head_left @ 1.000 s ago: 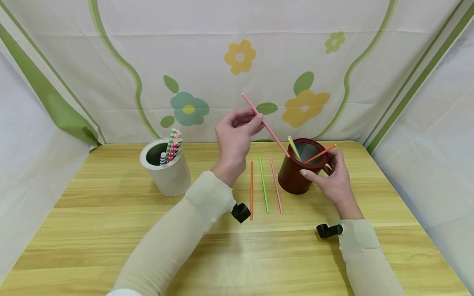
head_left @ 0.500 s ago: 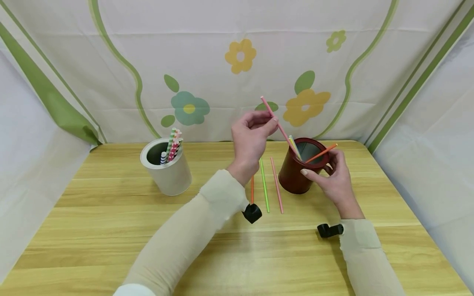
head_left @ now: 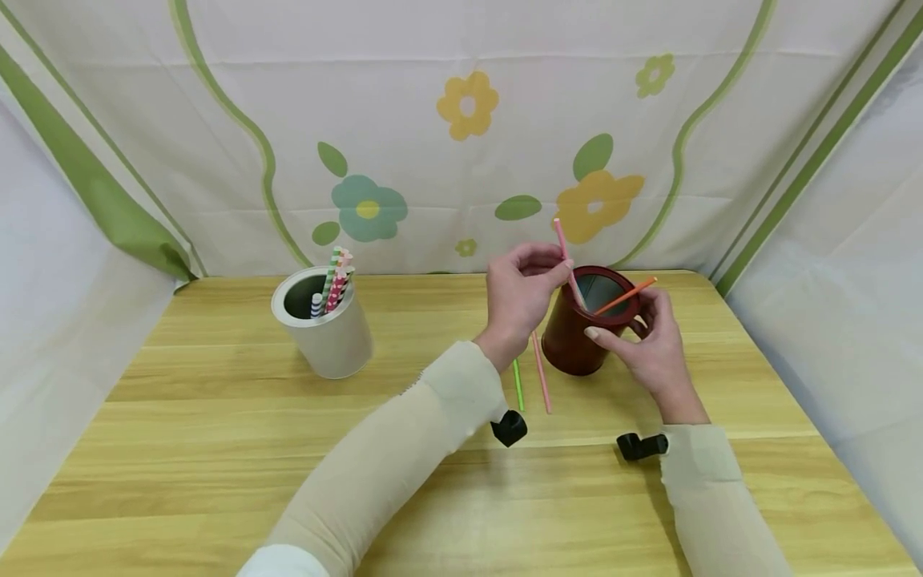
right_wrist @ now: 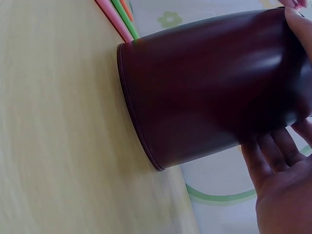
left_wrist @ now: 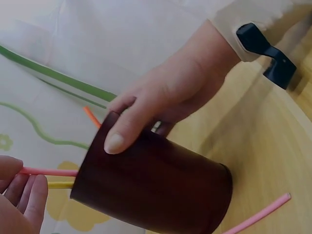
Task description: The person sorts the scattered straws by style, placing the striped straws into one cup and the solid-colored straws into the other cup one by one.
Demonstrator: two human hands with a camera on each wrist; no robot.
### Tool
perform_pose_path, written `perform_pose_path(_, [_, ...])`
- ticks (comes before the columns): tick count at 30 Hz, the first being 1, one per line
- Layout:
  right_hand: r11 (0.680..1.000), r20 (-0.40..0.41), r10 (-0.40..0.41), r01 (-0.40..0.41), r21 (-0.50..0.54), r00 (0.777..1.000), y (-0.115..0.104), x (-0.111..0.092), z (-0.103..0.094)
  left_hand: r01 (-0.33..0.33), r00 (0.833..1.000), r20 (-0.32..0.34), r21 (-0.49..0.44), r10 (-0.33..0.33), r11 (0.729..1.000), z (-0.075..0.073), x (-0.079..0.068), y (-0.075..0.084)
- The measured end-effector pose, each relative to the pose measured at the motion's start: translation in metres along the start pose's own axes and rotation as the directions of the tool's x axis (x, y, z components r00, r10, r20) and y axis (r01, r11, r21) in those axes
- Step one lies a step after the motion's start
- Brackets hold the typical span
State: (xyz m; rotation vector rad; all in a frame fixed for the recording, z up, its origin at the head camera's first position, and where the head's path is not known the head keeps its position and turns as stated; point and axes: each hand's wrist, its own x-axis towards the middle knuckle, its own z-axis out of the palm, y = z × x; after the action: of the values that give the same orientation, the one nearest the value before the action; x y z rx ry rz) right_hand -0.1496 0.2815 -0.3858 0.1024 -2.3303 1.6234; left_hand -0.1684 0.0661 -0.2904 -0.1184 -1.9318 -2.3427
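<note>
My left hand (head_left: pixel 521 292) pinches a pink straw (head_left: pixel 558 232) near its upper part. The straw's lower end is inside the dark red cup (head_left: pixel 577 344), at the left of its rim. My right hand (head_left: pixel 654 353) grips that cup from the right, thumb in front and fingers behind, as the left wrist view shows too. An orange straw (head_left: pixel 627 296) leans out of the cup to the right. Next to the pink straw a yellow straw (left_wrist: pixel 59 185) sticks out, touched or nearly touched by my left fingers. What lies at the cup's bottom is hidden.
A white cup (head_left: pixel 335 344) with several patterned straws (head_left: pixel 336 288) stands at the left. Left of the red cup, a green straw (head_left: pixel 519 389) and a pink straw (head_left: pixel 542 381) lie on the wooden table (head_left: pixel 180 449). An orange straw (right_wrist: pixel 127 9) lies beside them. A flowered cloth (head_left: pixel 404 120) hangs behind.
My left hand has moved right and down, bringing the pink straw from above the table into the red cup and turning it steeper. The right hand keeps its hold on the cup.
</note>
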Motion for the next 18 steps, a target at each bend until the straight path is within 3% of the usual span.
perform_pose_path(4, [1.000, 0.000, 0.003, -0.003, -0.005, 1.000, -0.0009, 0.0001, 0.0004, 0.012, 1.000, 0.014, 0.069, -0.013, 0.998, 0.0009, -0.0009, -0.0058])
perform_pose_path(18, [1.000, 0.017, 0.018, -0.018, -0.013, 1.000, -0.0018, -0.0003, -0.0020, 0.080, 0.991, 0.093, 0.164, -0.096, 0.983, -0.0006, 0.0004, -0.0102])
